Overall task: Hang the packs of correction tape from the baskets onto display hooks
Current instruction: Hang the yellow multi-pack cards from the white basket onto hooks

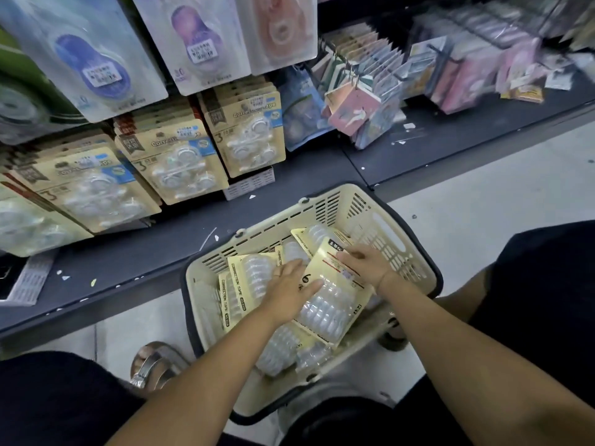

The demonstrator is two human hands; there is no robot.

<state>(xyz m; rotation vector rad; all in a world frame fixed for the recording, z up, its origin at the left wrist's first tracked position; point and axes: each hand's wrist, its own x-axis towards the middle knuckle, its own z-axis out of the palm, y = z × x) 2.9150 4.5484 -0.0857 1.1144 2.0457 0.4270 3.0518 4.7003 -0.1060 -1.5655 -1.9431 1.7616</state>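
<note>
the top pack [335, 307] lies in the basket [322, 204]. your right hand [363, 265] pinches its card edge; your left hand [289, 292] rests flat on it, fingers straight. lift unevenly and the card may bend, or the loose packs [254, 278] beneath may snag.

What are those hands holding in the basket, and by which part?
The right hand pinches the top correction tape pack by its card's header end; the left hand rests flat on the same pack.
</note>
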